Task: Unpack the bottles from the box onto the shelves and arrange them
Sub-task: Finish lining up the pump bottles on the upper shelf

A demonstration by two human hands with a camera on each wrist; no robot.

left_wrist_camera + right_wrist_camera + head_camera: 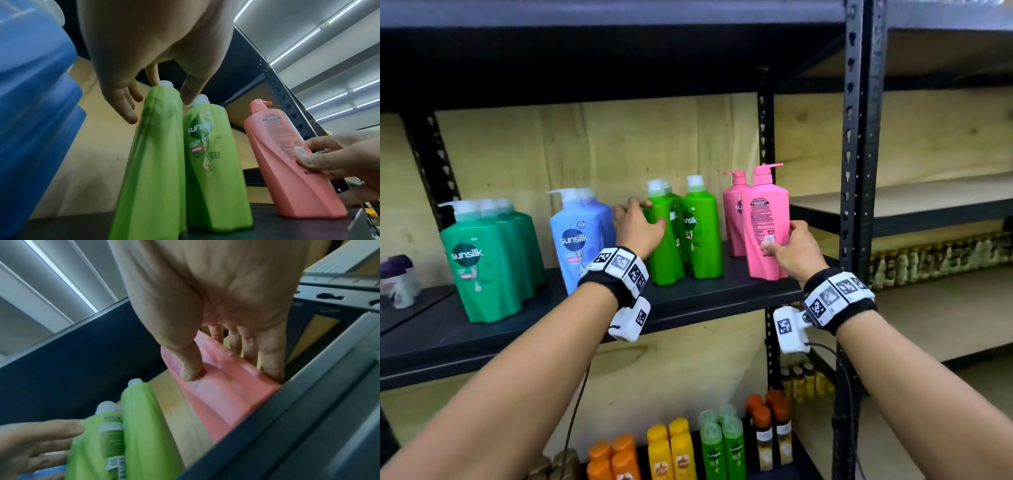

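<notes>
A pink pump bottle (763, 212) stands at the right end of the dark shelf (722, 301), back label facing me and leaning slightly. My right hand (779, 236) grips its lower right side, thumb on the label and fingers behind; the right wrist view shows the same hold on the pink bottle (222, 399). A second pink bottle (732, 222) stands behind it. My left hand (650, 214) rests with straight fingers against the front light green bottle (664, 253), beside another green bottle (703, 240). From the left wrist, the fingers (123, 107) lie beside the green bottle (156, 154).
Blue bottles (582, 240) and dark green bottles (482, 263) stand further left on the same shelf. A black upright post (859, 171) rises just right of the pink bottle. Orange, yellow and green bottles (678, 452) fill the shelf below. Small bottles (935, 257) line the right bay.
</notes>
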